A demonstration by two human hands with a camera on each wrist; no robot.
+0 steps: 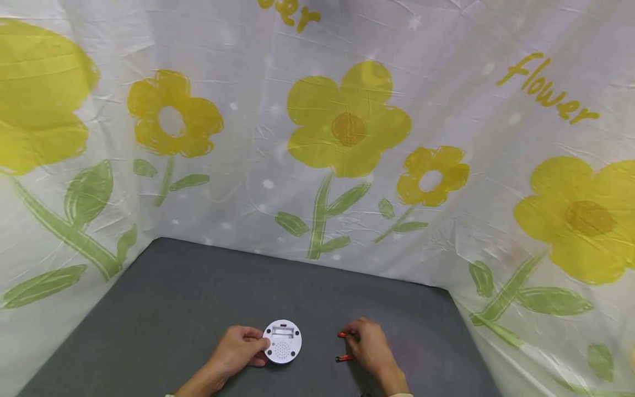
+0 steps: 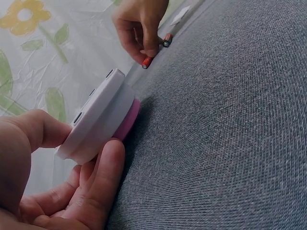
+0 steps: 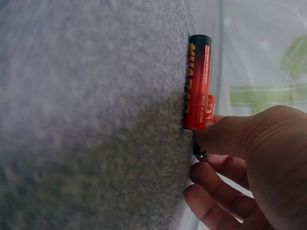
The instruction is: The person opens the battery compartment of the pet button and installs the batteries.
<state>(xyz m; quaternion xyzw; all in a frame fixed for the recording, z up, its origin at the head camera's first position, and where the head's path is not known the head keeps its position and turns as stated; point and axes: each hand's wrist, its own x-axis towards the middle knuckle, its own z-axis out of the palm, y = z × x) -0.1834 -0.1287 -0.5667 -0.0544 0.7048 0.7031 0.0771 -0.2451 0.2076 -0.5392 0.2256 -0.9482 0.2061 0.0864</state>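
My left hand (image 1: 234, 350) grips the edge of a round white device (image 1: 283, 349), thumb on top and fingers underneath. Its upturned face shows a battery compartment (image 1: 283, 332) without a cover, a patch of small holes and dark feet; a pink underside (image 2: 127, 120) shows in the left wrist view. To the right, my right hand (image 1: 372, 344) pinches a red battery (image 1: 342, 334) close over the table. A second battery (image 1: 343, 358), red with a black end, lies nearer to me beside that hand. In the right wrist view this battery (image 3: 197, 84) partly hides the pinched one.
A dark grey fabric-covered table (image 1: 238, 292) lies under both hands. Behind it and along its sides hangs a pale curtain (image 1: 243, 182) printed with yellow flowers. A small white flat piece (image 2: 180, 15) shows beyond the right hand in the left wrist view.
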